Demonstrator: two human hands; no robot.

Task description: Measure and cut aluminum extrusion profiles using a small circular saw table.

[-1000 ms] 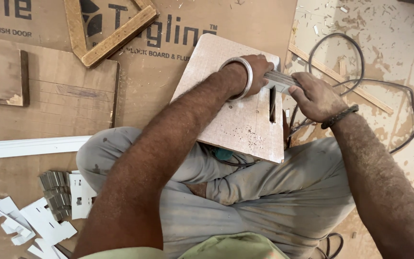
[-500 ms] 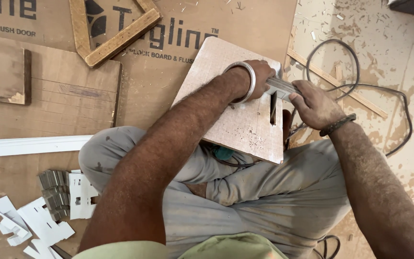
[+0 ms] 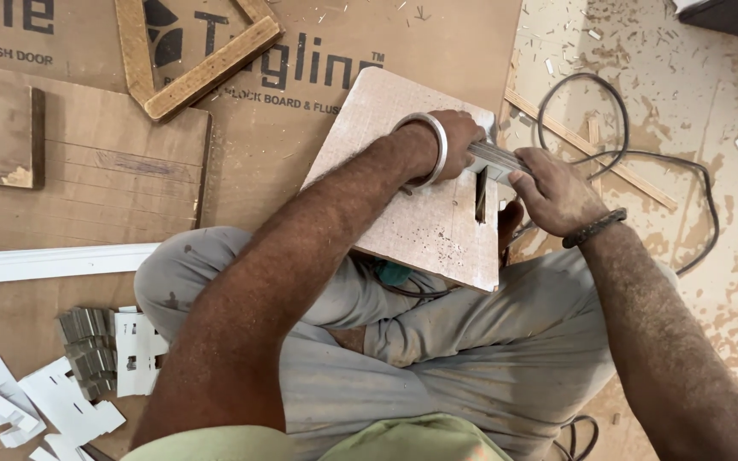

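Both hands (image 3: 506, 162) grip a grey strip (image 3: 493, 160) at the board's (image 3: 386, 162) slotted edge.

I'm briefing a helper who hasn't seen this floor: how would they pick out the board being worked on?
Start at the seated person's lap, in dusty grey trousers. The pale board rests tilted on it, with the left hand and right hand at its far right edge. Unlike the brown boards lying flat nearby, it has a narrow dark slot cut in.

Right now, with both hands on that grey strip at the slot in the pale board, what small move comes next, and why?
Probably ease the thin grey strip along the narrow slot in the pale square board. The left hand and right hand grip it right above the slot, and the board rests unclamped on the lap.
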